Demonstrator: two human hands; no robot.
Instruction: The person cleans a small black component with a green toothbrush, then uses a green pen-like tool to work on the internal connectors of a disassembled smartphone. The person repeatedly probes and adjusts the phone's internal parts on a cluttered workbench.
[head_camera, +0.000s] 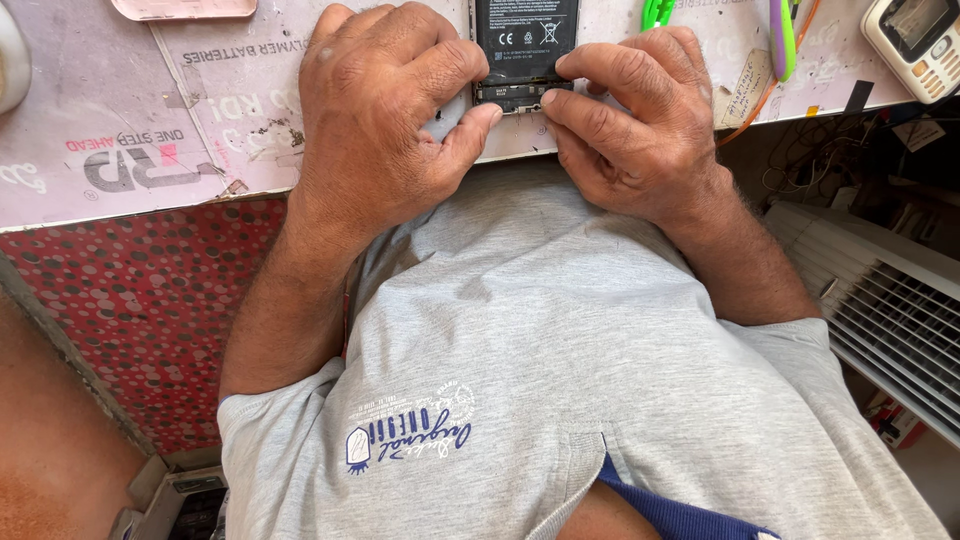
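Green tweezers (656, 12), purple tool (782, 38); white fan grille (880, 300) — red dotted panel (150, 320)

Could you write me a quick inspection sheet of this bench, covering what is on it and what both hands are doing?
Surface: pale pink printed mat over the bench.
Job's things: opened black phone with exposed black battery, lying flat at the bench edge.
Clutter: cream handset with keypad; green plastic tool; purple-handled tool.
Grips: left hand and right hand press fingertips on the phone's lower edge.
Cables: tangled wires beyond the bench.
Surroundings: white slatted vent unit; red dotted panel.
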